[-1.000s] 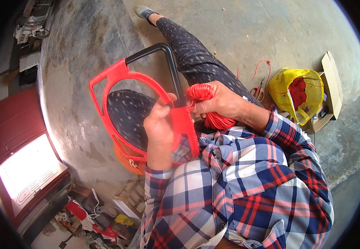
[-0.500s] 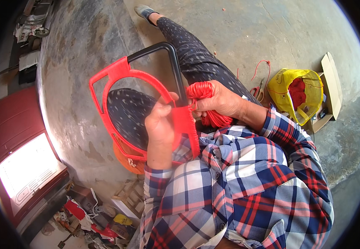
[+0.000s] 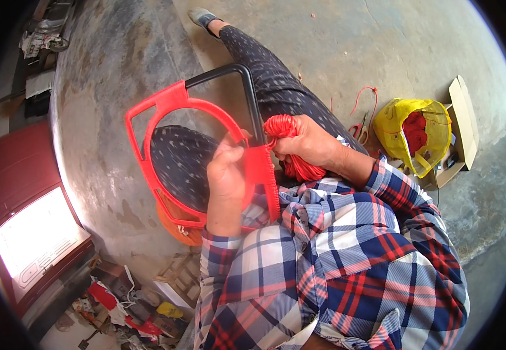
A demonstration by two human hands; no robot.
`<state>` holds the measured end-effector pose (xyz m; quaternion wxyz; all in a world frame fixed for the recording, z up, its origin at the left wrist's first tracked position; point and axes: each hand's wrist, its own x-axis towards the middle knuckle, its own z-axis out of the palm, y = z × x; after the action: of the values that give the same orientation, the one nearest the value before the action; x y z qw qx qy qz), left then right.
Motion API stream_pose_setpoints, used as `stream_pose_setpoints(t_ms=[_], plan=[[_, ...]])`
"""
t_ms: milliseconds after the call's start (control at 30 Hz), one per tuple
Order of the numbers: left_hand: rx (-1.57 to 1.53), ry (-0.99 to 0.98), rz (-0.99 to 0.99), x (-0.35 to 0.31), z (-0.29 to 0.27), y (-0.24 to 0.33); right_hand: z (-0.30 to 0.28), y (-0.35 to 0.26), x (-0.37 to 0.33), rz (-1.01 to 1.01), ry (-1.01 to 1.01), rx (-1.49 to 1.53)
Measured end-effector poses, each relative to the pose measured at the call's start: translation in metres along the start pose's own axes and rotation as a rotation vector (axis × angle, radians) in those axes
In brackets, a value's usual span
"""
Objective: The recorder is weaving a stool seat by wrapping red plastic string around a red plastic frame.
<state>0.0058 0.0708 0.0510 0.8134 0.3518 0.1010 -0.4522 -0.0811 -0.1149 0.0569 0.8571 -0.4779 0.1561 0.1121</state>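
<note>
A red frame (image 3: 171,99) with a large round opening and a black U-shaped handle (image 3: 248,87) is held up over my lap. My left hand (image 3: 227,169) is closed on the frame's right side, fingers passing behind it near the handle's lower end. My right hand (image 3: 312,143) grips a looped bundle of glossy red cord (image 3: 282,124) right beside the handle; more of the bundle hangs below my fingers. A short length of cord runs from the bundle to the frame. Along the frame's right edge is a row of ridges that looks like wound cord.
To the right, a yellow bag (image 3: 388,131) with red material inside stands against an open cardboard box (image 3: 465,119). Scissors (image 3: 360,129) and a loose red cord end lie beside it on the concrete floor (image 3: 334,46). An orange object (image 3: 180,230) sits under the frame; clutter fills the lower left.
The frame and both hands have shifted very slightly in view. My right hand has turned a little, with the cord bundle still in it close to the handle.
</note>
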Motion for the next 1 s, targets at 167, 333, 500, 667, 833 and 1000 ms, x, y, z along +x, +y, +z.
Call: stream_pose_setpoints(t_ms=[167,333,500,667,833,1000], plan=[[0.080,-0.017,0.086,-0.003,0.012,-0.001,-0.013,0.010,0.007,0.135,-0.047,0.063],[0.072,-0.042,0.027,-0.005,0.015,0.001,-0.015,0.011,0.004,0.107,-0.016,0.278],[0.079,0.006,0.019,-0.007,0.022,0.002,-0.013,0.001,-0.004,0.071,0.006,0.245],[0.085,-0.079,-0.015,-0.006,0.018,0.001,-0.018,0.004,-0.008,-0.003,0.048,0.195],[0.057,0.034,-0.043,-0.003,0.026,-0.001,-0.005,-0.003,-0.011,0.055,0.126,0.058],[0.029,-0.044,-0.145,0.000,0.017,0.001,-0.014,0.002,-0.011,0.050,0.115,0.051]])
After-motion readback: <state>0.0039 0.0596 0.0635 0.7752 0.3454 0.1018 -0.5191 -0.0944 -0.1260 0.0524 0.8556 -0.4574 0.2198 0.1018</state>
